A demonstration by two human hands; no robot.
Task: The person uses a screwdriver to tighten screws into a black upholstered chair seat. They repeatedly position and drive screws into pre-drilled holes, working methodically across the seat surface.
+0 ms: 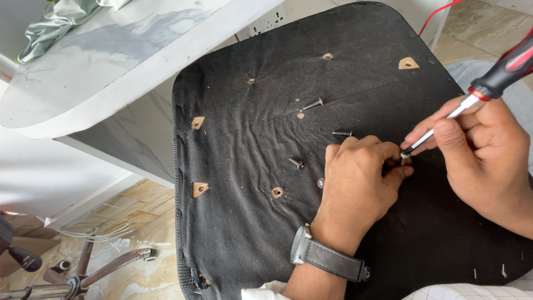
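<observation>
Upturned chair seat (pixel 266 183) with its black fabric underside facing up, laid flat so the mounting holes show and the loose hardware cannot roll off. Left hand (pixel 361 178) curled tight, thumb and fingertips pressed together around a small screw (pixel 405 158) near the right middle of the seat — pinched so as to keep it upright under the tool, judging by the grip. Right hand (pixel 483 150) closed around the shaft of a screwdriver (pixel 477 94) with a red-and-black handle, gripped low on the metal rather than on the handle, presumably for finer aim; tip touching the pinched screw, handle slanting up and out of the top right corner. Three more loose screws resting on the fabric just beside the left hand: one (pixel 313 103) near the centre crease, one (pixel 342 133) close to the knuckles, one (pixel 297 163) to the left of the fingers. Wooden patches with holes (pixel 200 189) exposed through cuts in the cloth, spread over the seat. Grey-strapped wristwatch (pixel 327 258) on the left wrist. White table (pixel 100 72) above and left of the seat — chair base (pixel 83 275) with its metal legs on the tiled floor at the lower left, well apart from the seat.
</observation>
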